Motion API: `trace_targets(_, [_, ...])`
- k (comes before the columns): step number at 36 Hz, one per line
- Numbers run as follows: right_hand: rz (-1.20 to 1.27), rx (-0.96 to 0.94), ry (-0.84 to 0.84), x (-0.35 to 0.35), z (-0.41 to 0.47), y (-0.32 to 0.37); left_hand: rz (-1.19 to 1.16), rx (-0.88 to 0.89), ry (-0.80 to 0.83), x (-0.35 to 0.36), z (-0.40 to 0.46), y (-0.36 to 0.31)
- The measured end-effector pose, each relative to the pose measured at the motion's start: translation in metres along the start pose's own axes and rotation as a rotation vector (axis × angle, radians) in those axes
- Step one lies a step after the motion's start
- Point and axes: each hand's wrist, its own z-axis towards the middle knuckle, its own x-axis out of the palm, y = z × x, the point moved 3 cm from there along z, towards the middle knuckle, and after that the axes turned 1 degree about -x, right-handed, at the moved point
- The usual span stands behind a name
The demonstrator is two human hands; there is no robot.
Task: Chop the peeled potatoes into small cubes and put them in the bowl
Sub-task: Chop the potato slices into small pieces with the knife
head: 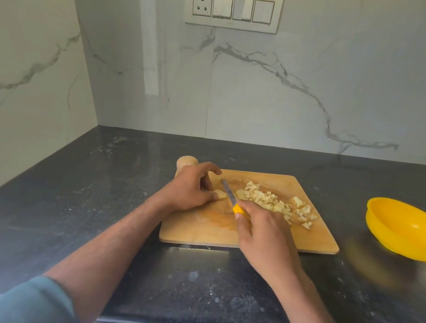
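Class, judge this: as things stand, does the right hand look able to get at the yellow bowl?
Probably yes: bare countertop lies between the right hand and the yellow bowl, but the hand grips the knife.

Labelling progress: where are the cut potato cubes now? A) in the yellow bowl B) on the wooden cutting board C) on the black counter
B: the pale cut potato cubes lie piled on the square wooden cutting board; the round yellow plastic bowl looks empty.

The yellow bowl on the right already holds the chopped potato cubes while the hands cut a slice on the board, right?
Not quite. The head view shows the yellow bowl holding no cubes; the chopped potato cubes lie in a pile on the board. The rest stands: the hands are cutting a slice there.
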Motion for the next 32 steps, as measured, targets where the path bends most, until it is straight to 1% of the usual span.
trace_targets(4, [-0.070,-0.012,0.058,0.006,0.006,0.010,-0.009,0.002,-0.032,0.000,-0.001,0.000])
trace_targets(12, [-0.112,-0.035,0.049,0.010,0.006,0.010,0.019,0.017,-0.033,0.000,-0.001,-0.002])
trace_targets(17, [-0.124,-0.048,0.054,0.011,0.007,0.009,0.035,0.030,-0.003,0.002,-0.002,-0.006])
trace_targets(23, [-0.065,-0.022,0.052,0.011,0.013,0.005,0.090,0.074,0.068,0.003,-0.001,-0.010])
trace_targets(28, [-0.091,-0.031,0.049,0.012,0.013,0.010,0.075,0.062,0.061,0.003,-0.001,-0.010])
trace_targets(32, [-0.109,-0.052,0.043,0.010,0.010,0.010,0.107,0.037,0.063,0.004,0.000,-0.010])
